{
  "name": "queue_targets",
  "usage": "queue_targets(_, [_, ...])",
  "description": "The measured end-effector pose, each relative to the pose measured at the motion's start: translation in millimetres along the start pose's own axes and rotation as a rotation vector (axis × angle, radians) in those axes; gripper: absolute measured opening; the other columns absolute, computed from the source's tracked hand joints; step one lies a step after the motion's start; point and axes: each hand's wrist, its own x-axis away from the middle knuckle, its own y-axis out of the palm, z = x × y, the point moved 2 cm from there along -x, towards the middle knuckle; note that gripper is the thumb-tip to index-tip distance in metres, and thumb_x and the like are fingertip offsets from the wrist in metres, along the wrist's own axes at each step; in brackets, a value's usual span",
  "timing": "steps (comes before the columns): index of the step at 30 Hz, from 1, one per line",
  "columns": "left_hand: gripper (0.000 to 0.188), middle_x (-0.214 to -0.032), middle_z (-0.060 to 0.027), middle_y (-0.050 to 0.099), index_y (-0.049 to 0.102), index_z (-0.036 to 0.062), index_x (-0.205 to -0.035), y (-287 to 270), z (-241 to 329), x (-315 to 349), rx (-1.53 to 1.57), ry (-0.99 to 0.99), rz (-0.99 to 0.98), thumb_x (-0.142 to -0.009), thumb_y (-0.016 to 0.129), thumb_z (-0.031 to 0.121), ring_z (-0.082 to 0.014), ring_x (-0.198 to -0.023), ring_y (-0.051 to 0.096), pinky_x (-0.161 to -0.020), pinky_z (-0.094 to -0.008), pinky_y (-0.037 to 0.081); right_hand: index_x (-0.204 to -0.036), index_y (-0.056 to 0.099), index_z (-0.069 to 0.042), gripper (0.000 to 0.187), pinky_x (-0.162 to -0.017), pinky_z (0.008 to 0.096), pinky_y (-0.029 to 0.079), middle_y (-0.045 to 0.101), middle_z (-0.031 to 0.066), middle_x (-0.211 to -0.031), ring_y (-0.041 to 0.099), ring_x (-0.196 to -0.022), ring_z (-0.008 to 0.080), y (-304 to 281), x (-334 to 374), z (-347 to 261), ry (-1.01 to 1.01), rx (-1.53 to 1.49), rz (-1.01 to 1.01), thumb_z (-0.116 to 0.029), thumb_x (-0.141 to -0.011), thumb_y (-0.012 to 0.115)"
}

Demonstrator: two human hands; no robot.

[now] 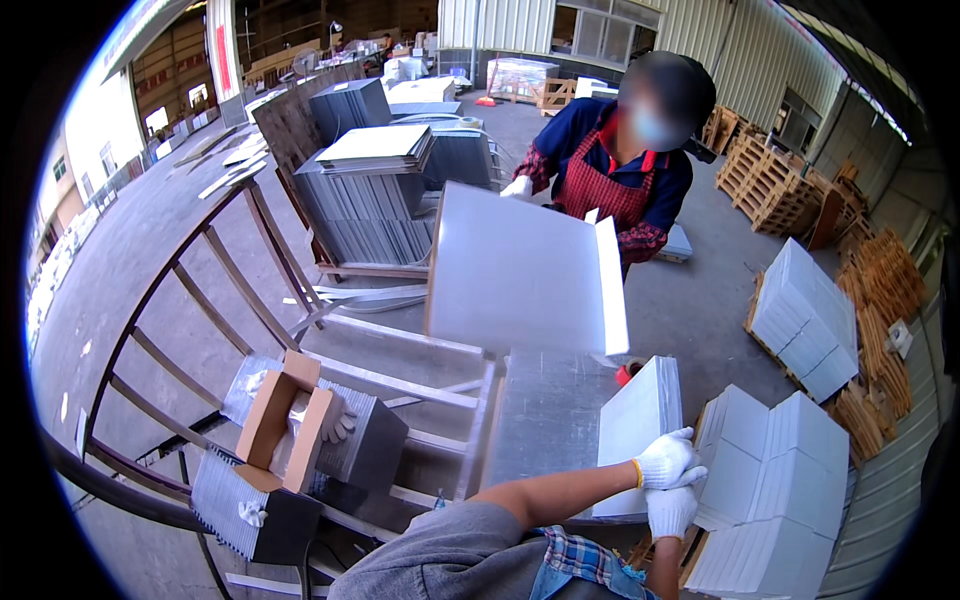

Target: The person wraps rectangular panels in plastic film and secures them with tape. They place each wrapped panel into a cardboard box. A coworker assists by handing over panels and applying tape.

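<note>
My left hand (668,461), in a white knitted glove with a yellow cuff edge, reaches in from the left with its fingers bent closed. Just below it and touching it is my right hand (671,511), gloved in white as well, its fingers largely hidden behind the left. Both are at the near right edge of a white flat carton stack (640,415) on a metal-topped table (545,400); whether they touch the stack is unclear. Across the table a co-worker (620,160) in a red apron and white gloves holds a large tilted grey panel (520,270) with a white side strip (610,285).
White carton stacks (770,470) stand on a pallet to my right, another stack (805,320) beyond. Left are a metal roller frame (400,340), an open cardboard box (285,420) on dark panel stacks, and grey panel piles (365,210). Red tape (628,373) lies by the cartons.
</note>
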Motion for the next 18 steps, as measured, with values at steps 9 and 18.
queue_targets(9, [0.041, -0.067, -0.0163, 0.063, 0.067, 0.0077, -0.071, -0.5, 1.2, 0.6, 0.003, -0.005, 0.014, -0.098, 0.055, 0.036, -0.0366, -0.073, 0.065, -0.113, -0.0523, 0.037, -0.119, 0.068, -0.008, 0.055, -0.083, 0.052, 0.056, 0.071, 0.0247, -0.107, 0.07, -0.094, 0.0428, -2.3, 2.5, -2.9, -0.038, 0.009, 0.041, -0.047, -0.081, 0.068])
queue_targets(18, [0.04, -0.067, -0.016, 0.064, 0.067, 0.0083, -0.071, -5.9, 4.9, -3.8, 0.001, 0.011, 0.024, -0.098, 0.055, 0.035, -0.037, -0.073, 0.065, -0.112, -0.0522, 0.038, -0.119, 0.068, -0.008, 0.055, -0.083, 0.0528, 0.056, 0.071, 0.026, -0.109, 0.07, -0.095, 0.043, -6.9, 0.8, -0.5, -0.005, 0.031, -0.048, -0.047, -0.081, 0.068])
